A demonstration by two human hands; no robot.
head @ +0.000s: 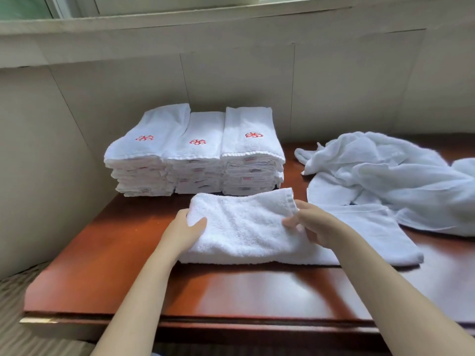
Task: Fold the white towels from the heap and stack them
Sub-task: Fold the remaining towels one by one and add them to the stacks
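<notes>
A white towel (241,227) lies partly folded on the red-brown table (231,291), its upper layer lifted a little off the lower one. My left hand (183,228) grips its left end, thumb on top. My right hand (305,222) pinches the right edge of the upper layer. The towel's lower layer reaches out to the right past my right wrist. Behind it stand three stacks of folded white towels (195,155) with red emblems. A heap of loose white towels (390,176) lies at the right.
A beige panelled wall (231,80) runs close behind the stacks and along the left side. The table's front edge (180,319) is near me, with patterned carpet (15,304) at the lower left. A window ledge (154,24) runs above the wall.
</notes>
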